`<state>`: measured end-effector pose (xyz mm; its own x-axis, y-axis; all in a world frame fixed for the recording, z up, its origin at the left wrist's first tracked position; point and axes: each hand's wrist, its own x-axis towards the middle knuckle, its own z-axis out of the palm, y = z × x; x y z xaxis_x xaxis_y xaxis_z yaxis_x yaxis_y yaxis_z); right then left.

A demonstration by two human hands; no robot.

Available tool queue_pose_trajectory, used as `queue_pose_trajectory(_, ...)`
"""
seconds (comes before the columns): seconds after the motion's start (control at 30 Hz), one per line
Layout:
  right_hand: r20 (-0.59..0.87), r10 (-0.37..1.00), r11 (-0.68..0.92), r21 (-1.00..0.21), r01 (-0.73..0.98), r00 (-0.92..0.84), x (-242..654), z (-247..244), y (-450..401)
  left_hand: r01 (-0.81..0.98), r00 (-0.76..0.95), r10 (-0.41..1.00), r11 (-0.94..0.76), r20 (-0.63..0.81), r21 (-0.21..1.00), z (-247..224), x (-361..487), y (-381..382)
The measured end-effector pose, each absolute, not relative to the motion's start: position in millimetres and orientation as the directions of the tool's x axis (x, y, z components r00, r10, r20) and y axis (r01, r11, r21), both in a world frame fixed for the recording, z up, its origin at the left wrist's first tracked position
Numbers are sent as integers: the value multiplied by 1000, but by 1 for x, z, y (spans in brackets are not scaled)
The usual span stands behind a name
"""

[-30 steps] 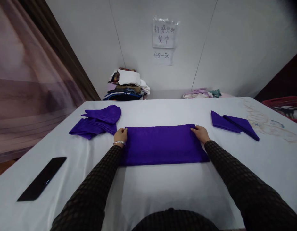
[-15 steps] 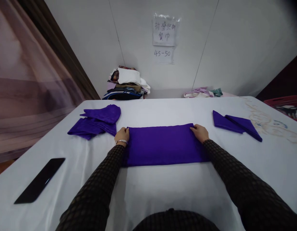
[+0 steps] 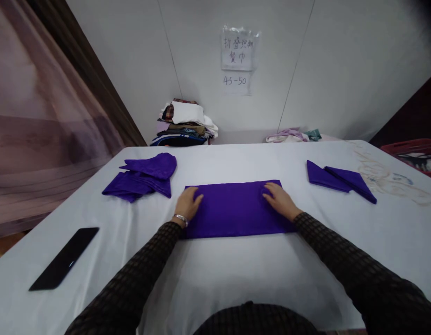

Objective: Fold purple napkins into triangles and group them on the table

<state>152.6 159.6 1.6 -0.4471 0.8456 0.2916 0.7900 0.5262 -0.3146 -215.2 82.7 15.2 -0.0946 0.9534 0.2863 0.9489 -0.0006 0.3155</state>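
Note:
A purple cloth napkin, folded into a wide rectangle, lies flat on the white-covered table in front of me. Over its left end is my left hand, fingers apart, with a bracelet on the wrist. My right hand rests at the right end, thumb and fingers spread, gripping nothing. Both far corners of the napkin show beyond my fingers. Its near right corner is partly covered by my right forearm.
Several loose purple napkins are heaped at the left. A folded purple napkin lies at the right. A black flat phone-like slab is at the near left. Behind the table sit stacked clothes and other fabrics.
Both hands have let go of the napkin's far corners and moved inward and slightly toward me, fingers opening. The napkin stays in place. The view has shifted slightly.

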Motion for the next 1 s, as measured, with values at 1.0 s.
queue_pose_trajectory(1.0,3,738,656,-236,716,-675,57,-4,126,980,172,985,-169,-23,105,-7,-153,85)
